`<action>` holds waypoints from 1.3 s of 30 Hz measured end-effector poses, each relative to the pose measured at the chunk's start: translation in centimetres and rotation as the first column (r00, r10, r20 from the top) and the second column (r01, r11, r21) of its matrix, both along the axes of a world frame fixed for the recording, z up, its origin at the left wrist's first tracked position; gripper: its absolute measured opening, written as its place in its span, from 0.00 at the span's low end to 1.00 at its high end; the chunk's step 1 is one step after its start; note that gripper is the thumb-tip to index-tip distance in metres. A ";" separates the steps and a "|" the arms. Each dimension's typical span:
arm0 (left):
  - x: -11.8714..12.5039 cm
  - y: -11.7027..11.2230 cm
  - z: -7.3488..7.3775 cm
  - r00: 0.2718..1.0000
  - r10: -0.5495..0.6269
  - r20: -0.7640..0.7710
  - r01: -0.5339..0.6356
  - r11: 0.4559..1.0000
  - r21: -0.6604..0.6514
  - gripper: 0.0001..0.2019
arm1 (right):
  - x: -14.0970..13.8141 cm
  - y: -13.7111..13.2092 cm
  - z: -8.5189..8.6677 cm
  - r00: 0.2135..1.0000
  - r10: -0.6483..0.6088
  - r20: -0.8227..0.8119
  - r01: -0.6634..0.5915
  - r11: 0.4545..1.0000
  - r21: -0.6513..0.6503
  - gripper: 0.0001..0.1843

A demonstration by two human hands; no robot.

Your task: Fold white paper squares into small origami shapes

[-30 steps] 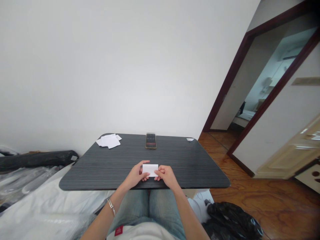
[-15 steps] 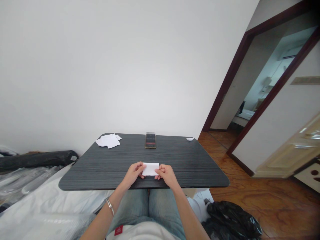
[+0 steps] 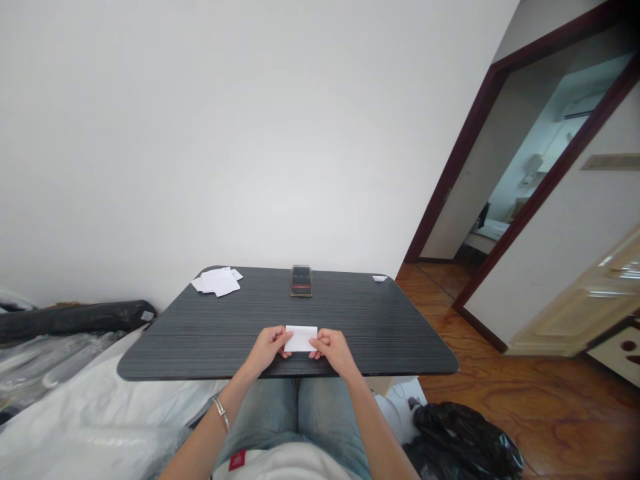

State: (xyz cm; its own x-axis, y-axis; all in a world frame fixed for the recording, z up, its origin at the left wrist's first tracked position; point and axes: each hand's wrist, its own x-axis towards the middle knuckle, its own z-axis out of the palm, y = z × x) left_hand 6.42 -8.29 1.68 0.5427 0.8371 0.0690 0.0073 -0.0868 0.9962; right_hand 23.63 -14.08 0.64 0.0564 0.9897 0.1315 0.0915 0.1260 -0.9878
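Observation:
A small white rectangle of paper [image 3: 301, 339] is stretched between my two hands, just above the near part of the dark table [image 3: 350, 307]. My left hand [image 3: 270, 348] pinches its left end, thumb on top and fingers curled behind. At the right end my right hand [image 3: 332, 349] grips it the same way. The paper looks flat, with its long side running left to right. Whether it is folded I cannot tell.
Several white paper sheets [image 3: 218, 281] lie in a loose pile at the table's far left corner. A phone [image 3: 301, 281] lies at the back middle. One small folded white paper [image 3: 379, 279] sits at the far right corner. Black plastic bags [image 3: 465, 437] are on the floor at right.

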 end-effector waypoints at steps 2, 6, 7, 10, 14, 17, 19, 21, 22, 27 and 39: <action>0.0 0.0 0.0 1.000 0.006 -0.006 -0.006 1.000 0.000 0.15 | 0.0 0.0 0.0 1.000 -0.001 0.003 0.001 1.000 0.005 0.14; 0.0 0.1 -0.1 1.000 0.013 -0.018 -0.013 1.000 -0.002 0.16 | 0.0 -0.1 0.1 1.000 -0.004 0.006 0.004 1.000 0.003 0.15; 0.0 0.1 -0.1 1.000 0.013 -0.021 -0.013 1.000 -0.003 0.16 | 0.0 -0.1 0.1 1.000 -0.004 0.008 0.004 1.000 0.004 0.15; 0.0 0.1 0.0 1.000 0.008 -0.026 -0.008 1.000 0.004 0.16 | 0.0 -0.1 0.1 1.000 -0.007 0.019 0.006 1.000 0.012 0.15; 0.1 0.0 0.1 1.000 0.008 -0.004 -0.008 1.000 0.028 0.15 | -0.1 -0.2 0.1 0.999 -0.025 0.039 0.024 1.000 0.020 0.16; 0.1 0.0 0.3 0.999 -0.010 -0.041 0.012 0.999 0.041 0.14 | -0.2 -0.3 0.1 0.996 -0.016 0.083 0.013 1.000 0.027 0.16; 0.1 -0.1 0.4 0.994 -0.012 -0.107 0.021 0.996 0.086 0.15 | -0.3 -0.4 0.1 0.992 0.002 0.130 -0.006 0.999 0.034 0.15; 0.0 -0.2 0.5 0.987 0.000 -0.160 0.023 0.990 0.140 0.15 | -0.3 -0.5 0.0 0.986 0.014 0.164 -0.021 0.999 0.043 0.14; 0.0 -0.2 0.6 0.985 0.004 -0.174 0.024 0.987 0.159 0.15 | -0.3 -0.5 -0.1 0.985 0.017 0.173 -0.026 0.999 0.047 0.14; 0.0 -0.2 0.6 0.976 0.021 -0.215 0.019 0.983 0.183 0.15 | -0.4 -0.5 -0.1 0.986 0.020 0.164 -0.030 0.998 0.059 0.13; 0.1 -0.4 0.7 0.965 0.035 -0.259 0.029 0.970 0.239 0.15 | -1.2 0.0 0.4 0.975 -0.176 0.136 0.160 0.980 0.118 0.18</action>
State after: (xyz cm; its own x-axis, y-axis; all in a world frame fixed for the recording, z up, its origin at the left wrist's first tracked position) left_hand 6.51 -8.69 2.43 0.5664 0.8147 0.1240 0.2636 -0.3217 0.9094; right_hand 22.40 -14.12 1.05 0.1934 0.9478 0.2536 0.2611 0.1995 -0.9445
